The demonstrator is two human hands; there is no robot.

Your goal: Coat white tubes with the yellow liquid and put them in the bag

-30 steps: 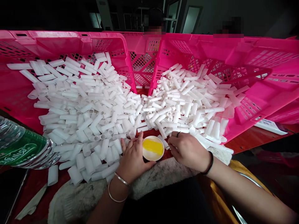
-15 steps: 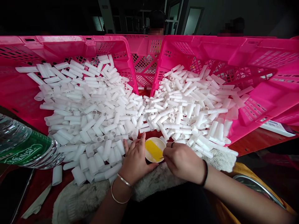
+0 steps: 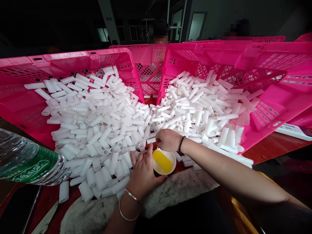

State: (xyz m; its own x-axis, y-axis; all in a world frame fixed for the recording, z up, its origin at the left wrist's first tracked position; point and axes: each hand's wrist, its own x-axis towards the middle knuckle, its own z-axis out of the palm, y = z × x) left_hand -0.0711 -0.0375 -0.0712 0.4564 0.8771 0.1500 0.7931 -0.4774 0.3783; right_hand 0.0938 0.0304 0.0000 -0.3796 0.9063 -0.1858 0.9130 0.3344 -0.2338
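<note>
The yellow strip (image 3: 162, 161) lies in the small bowl (image 3: 173, 162), slanting from far left to near right. Your left hand (image 3: 142, 170) grips the bowl's left side; your right hand (image 3: 171, 140), fingertips together, contents hidden, is nearest the strip's far end.

Curled fingers (image 3: 161, 138) hide whatever the right hand (image 3: 170, 140) may hold. The bottle (image 3: 31, 159) is cut off at left, its label's script (image 3: 31, 170) unreadable from here.
</note>
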